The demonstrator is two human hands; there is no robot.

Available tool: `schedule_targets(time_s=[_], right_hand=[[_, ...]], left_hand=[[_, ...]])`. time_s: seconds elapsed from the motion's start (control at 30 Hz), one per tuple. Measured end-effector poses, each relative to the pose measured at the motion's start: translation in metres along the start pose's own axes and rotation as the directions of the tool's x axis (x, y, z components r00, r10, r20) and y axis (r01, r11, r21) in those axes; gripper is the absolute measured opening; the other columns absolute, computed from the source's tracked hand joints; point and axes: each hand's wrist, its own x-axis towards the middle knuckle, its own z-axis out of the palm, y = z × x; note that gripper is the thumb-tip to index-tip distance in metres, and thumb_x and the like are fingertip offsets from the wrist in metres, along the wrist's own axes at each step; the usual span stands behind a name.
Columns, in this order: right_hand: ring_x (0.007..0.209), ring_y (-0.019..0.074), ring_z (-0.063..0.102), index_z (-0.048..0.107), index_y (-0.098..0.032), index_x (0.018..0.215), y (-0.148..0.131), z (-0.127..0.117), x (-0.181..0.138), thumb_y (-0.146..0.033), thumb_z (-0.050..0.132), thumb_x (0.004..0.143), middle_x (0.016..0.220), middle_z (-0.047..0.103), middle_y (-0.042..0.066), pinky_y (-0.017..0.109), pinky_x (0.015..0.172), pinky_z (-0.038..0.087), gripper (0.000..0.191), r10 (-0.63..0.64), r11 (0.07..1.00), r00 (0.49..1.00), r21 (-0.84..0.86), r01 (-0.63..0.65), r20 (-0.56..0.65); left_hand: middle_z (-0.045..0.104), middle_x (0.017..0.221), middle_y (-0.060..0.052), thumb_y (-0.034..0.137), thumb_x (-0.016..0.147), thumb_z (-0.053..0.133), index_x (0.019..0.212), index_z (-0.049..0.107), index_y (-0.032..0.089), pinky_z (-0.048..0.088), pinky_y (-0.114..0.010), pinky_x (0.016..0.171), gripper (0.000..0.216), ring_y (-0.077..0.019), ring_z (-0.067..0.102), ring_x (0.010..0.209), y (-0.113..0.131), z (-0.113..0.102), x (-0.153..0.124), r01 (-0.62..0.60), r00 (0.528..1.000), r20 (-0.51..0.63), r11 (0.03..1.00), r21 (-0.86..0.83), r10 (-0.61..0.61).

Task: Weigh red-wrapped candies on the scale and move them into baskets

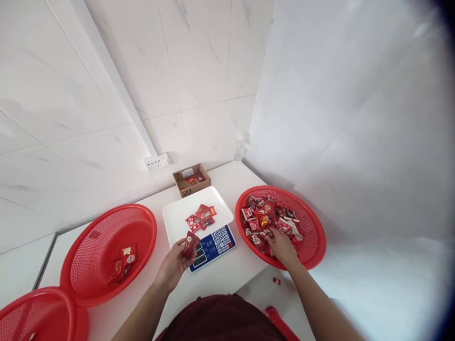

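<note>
My left hand (175,264) is closed on a small red candy packet (191,244), held just in front of the white scale (185,215). Several red packets (201,217) lie on the scale's pan, above its blue keypad (213,246). My right hand (280,247) reaches into the red basket (313,227) on the right, its fingers down among the heap of red packets (266,219). What those fingers hold, if anything, is hidden.
A second red basket (106,237) at the left holds a few packets (124,263). A third red basket (35,315) sits at the bottom left. A small cardboard box (192,180) stands behind the scale, near a wall socket (156,162). One packet (276,281) lies on the floor.
</note>
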Motion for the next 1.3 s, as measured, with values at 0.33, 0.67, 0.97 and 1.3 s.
schedule_targets(time_s=[0.33, 0.67, 0.97, 1.3], right_hand=[[0.106, 0.0311, 0.054, 0.059, -0.016, 0.113, 0.008, 0.009, 0.011, -0.037, 0.056, 0.074, 0.111, 0.06, 0.018, 0.039, 0.085, 0.041, 0.045, 0.136, 0.988, 0.991, -0.076, -0.136, -0.012], [0.077, 0.0167, 0.064, 0.064, -0.019, 0.086, 0.022, 0.004, 0.009, -0.023, 0.044, 0.078, 0.085, 0.07, 0.004, 0.026, 0.068, 0.047, 0.023, 0.136, 0.982, 0.988, 0.123, -0.144, 0.071], [0.109, 0.0257, 0.055, 0.062, -0.011, 0.106, 0.03, 0.006, 0.014, -0.018, 0.053, 0.071, 0.115, 0.061, 0.017, 0.034, 0.093, 0.039, 0.037, 0.16, 0.98, 0.987, 0.113, -0.161, 0.021], [0.083, 0.0215, 0.066, 0.059, -0.014, 0.11, 0.038, 0.013, 0.021, -0.037, 0.049, 0.078, 0.093, 0.07, 0.01, 0.03, 0.07, 0.046, 0.04, 0.275, 0.941, 0.959, 0.182, -0.284, 0.073]], left_hand=[[0.067, 0.094, -0.006, 0.025, 0.081, 0.057, 0.11, 0.051, 0.018, 0.051, -0.03, 0.078, 0.031, -0.0182, 0.067, 0.083, -0.012, 0.002, -0.025, 0.071, 0.996, 0.06, 0.993, -0.098, -0.065], [0.067, 0.091, -0.007, 0.02, 0.078, 0.056, 0.108, 0.052, 0.017, 0.047, -0.033, 0.087, 0.031, -0.0189, 0.065, 0.088, -0.011, 0.01, -0.029, 0.133, 0.974, 0.2, 0.984, -0.116, -0.108], [0.067, 0.096, -0.009, 0.009, 0.068, 0.054, 0.107, 0.056, 0.016, 0.045, -0.038, 0.09, 0.039, -0.0198, 0.063, 0.092, -0.011, 0.013, -0.031, 0.132, 0.949, 0.301, 0.985, -0.107, -0.095], [0.068, 0.098, -0.01, 0.012, 0.069, 0.059, 0.102, 0.059, 0.015, 0.045, -0.039, 0.089, 0.033, -0.022, 0.063, 0.093, -0.012, 0.014, -0.037, 0.157, 0.957, 0.262, 0.983, -0.094, -0.127]])
